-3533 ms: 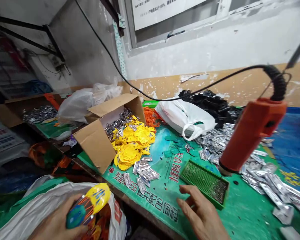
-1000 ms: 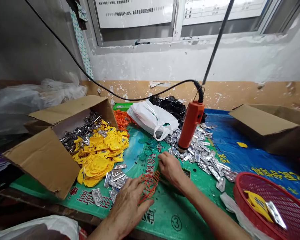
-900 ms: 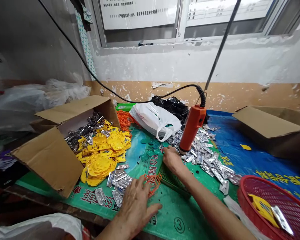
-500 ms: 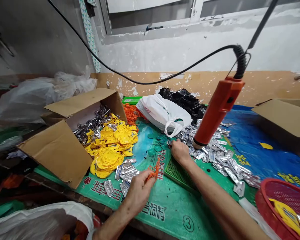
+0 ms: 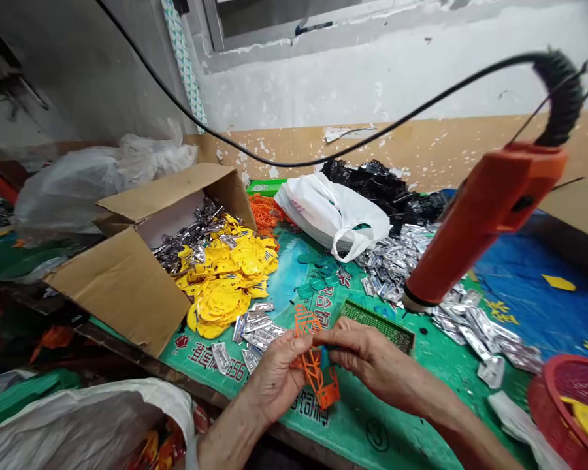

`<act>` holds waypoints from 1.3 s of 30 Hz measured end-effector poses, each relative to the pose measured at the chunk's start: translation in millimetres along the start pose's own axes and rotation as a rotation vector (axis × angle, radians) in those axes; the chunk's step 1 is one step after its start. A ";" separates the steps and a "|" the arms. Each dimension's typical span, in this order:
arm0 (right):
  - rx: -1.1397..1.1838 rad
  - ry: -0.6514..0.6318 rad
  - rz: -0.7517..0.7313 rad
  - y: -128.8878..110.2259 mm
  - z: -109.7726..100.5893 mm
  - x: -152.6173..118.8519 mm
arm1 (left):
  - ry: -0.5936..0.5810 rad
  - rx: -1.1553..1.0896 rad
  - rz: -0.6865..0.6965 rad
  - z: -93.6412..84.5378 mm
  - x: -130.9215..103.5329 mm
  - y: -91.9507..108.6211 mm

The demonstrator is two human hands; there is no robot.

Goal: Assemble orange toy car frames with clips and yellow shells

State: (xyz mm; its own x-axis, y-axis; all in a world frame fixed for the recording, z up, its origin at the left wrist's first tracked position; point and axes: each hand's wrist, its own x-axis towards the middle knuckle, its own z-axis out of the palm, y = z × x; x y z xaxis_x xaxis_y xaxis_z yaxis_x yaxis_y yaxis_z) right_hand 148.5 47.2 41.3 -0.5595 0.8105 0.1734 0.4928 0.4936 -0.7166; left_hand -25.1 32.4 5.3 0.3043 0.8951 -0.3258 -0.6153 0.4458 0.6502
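Note:
An orange plastic lattice piece (image 5: 316, 378) is gripped in my left hand (image 5: 280, 369) above the green table cover. My right hand (image 5: 360, 346) meets it at the piece, its fingers pinching a small blue-green part (image 5: 325, 359) against the lattice. Behind my right hand lies a green perforated tray (image 5: 382, 324). Left of the hands are silver packets (image 5: 259, 329) and a pile of yellow pieces (image 5: 225, 281). Flat green pieces (image 5: 318, 274) lie beyond the hands.
An orange power tool (image 5: 475, 228) hangs on a black cable at the right. An open cardboard box (image 5: 127, 287) lies on its side at the left. A white bag (image 5: 330, 212) sits at the back, and a red basket (image 5: 543, 398) stands at the lower right.
My right hand has come back from the far pile to my left hand. The lattice now shows more fully, with a blue-green part at it. The power tool appears larger and further right.

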 end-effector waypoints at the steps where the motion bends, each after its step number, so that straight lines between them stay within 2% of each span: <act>1: -0.023 0.039 0.010 0.6 3.2 -1.3 | -0.012 0.014 0.003 2.8 -0.5 -3.0; 6: -0.102 0.328 0.049 5.9 33.7 -12.0 | 0.047 0.045 0.051 12.2 -2.0 -13.0; 8: -0.149 0.389 0.057 7.7 42.9 -16.6 | 0.076 0.057 0.089 14.2 -2.3 -15.7; 10: -0.144 0.378 0.073 8.0 45.1 -19.4 | 0.095 0.066 0.122 15.3 -2.4 -17.8; 15: -0.019 0.223 0.193 5.3 31.3 -18.0 | 0.068 0.073 0.116 15.3 -1.8 -21.2; 19: 0.046 0.250 0.271 6.1 27.5 -17.4 | 0.056 0.115 0.119 16.2 -2.6 -23.9; 22: 0.005 0.277 0.235 8.4 29.5 -22.0 | 0.064 0.113 0.122 17.3 -5.1 -26.6; 26: -0.109 0.310 0.109 10.6 32.8 -31.4 | 0.060 0.142 0.136 16.0 -6.8 -30.6; 31: -0.140 0.436 0.030 10.5 39.7 -36.3 | 0.044 0.328 0.175 7.8 -4.5 -35.6; 34: -0.145 0.449 0.042 10.4 42.4 -35.9 | 0.040 0.421 0.182 4.1 -3.9 -38.1; 39: -0.218 0.451 0.026 10.1 45.4 -39.0 | 0.045 0.308 0.163 8.8 -6.6 -40.8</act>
State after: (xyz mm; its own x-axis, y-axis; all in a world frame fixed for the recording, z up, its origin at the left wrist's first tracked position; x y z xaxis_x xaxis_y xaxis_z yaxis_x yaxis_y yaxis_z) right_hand 145.0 6.3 -3.3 -0.2248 0.8552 0.4670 0.6571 0.4870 -0.5754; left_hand 4.4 8.3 -13.0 0.1835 0.9566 -0.2262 -0.4029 0.2831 0.8703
